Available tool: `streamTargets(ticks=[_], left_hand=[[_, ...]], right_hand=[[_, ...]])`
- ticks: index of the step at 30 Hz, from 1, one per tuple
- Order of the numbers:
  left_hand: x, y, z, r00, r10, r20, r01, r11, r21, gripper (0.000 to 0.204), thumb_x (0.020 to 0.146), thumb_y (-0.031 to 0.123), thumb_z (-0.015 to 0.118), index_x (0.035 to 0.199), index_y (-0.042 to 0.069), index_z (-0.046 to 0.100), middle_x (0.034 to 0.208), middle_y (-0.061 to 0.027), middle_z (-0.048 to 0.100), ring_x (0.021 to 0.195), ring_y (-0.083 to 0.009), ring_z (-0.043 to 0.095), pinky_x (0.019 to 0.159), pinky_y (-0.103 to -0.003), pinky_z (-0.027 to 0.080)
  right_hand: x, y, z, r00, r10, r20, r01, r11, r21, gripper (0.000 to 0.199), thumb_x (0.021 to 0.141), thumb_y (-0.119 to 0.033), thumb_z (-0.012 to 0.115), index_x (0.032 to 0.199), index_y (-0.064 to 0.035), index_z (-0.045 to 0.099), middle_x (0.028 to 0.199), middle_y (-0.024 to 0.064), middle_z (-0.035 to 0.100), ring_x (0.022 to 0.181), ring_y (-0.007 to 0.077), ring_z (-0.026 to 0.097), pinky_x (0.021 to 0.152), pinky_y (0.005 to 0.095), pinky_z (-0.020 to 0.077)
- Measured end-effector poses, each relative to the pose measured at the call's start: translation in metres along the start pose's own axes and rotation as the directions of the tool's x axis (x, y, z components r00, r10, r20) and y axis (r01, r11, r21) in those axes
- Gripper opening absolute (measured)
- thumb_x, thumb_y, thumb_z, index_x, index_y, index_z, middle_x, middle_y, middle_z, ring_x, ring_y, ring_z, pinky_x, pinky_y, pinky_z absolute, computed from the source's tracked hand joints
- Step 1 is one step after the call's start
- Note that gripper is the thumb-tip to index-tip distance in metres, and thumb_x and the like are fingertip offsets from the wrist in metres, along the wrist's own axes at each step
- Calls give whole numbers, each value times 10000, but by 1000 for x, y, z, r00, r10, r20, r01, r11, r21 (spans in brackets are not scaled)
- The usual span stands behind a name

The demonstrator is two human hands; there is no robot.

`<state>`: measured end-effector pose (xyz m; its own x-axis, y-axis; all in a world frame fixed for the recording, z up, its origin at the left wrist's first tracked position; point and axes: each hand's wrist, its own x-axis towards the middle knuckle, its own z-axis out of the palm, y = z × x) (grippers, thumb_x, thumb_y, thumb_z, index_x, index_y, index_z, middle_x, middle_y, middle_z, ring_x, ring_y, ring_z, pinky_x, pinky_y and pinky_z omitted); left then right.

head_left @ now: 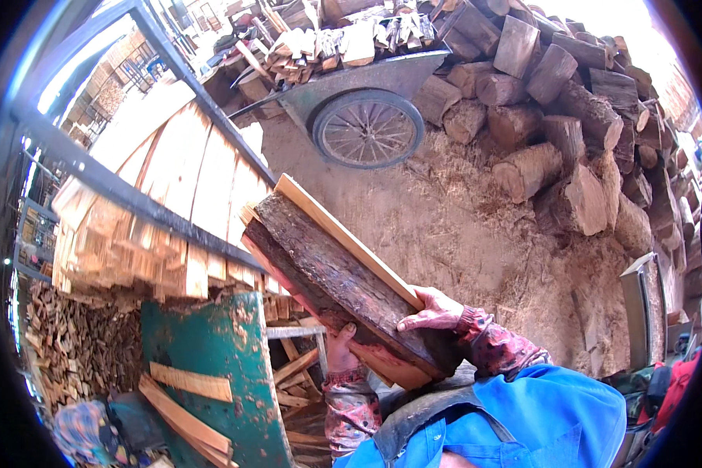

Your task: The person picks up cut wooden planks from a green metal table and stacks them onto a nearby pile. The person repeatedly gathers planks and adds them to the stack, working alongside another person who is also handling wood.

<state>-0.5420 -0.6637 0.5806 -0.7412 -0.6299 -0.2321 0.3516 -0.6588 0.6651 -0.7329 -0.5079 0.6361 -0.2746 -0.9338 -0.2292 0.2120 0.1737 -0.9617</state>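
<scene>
A bundle of long sawn boards, with a dark bark-covered wood slab (327,265) on top, slants from my body up toward the far left. My left hand (341,349) grips its left side near the close end, thumb on the edge. On the right side, my right hand (434,310) is closed on it, with the thumb over the bark. A pale board (351,238) shows along the right edge of the slab. The fingers under the bundle are hidden. Its far end reaches a stack of pale planks (187,168) in a metal frame, but I cannot tell whether they touch.
The dark metal frame (156,207) stands at the left. Below it, a green panel (210,335) bears loose wood strips (191,382). A wheeled cart (366,82) loaded with split wood stands at the back. Cut logs (522,168) are heaped on the right; sawdust covers the ground (437,210).
</scene>
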Motion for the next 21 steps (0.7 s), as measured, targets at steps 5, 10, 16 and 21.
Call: streamTargets(ticks=[5,10,16,21], left_hand=[[101,12,9,1000,-9,4,9,1000,21,592,863,64,643,1410,67,418,1291,-111,580,1147,-291,598,1003,-432,494],[206,39,23,976,-190,107,197,979,-55,644,820,40,685,1402,38,410,1303,-130,574,1175,-306,583,1033,-440,464],[314,45,54,944,-303,129,306,952,3,650,815,46,698,1401,43,415,1300,-131,577,1180,-313,580,1052,-449,450],[406,29,89,947,-296,124,296,955,18,628,829,25,673,1399,43,409,1292,-122,583,1167,-311,589,1039,-444,466]], right_hand=[[73,-32,-41,999,-11,-46,11,1000,-15,688,797,-207,839,1363,-26,492,1196,36,627,1100,106,546,968,306,465],[144,-50,-81,989,-40,-145,29,996,-80,678,789,-223,845,1342,-24,508,1146,37,641,1069,99,551,945,303,476],[207,-70,-139,963,-40,-267,54,998,44,676,788,-195,844,1342,-8,505,1153,34,633,1069,98,551,937,292,478],[265,-91,-212,967,-5,-257,45,987,152,673,787,-174,844,1339,3,501,1177,34,621,1075,99,550,942,289,477]])
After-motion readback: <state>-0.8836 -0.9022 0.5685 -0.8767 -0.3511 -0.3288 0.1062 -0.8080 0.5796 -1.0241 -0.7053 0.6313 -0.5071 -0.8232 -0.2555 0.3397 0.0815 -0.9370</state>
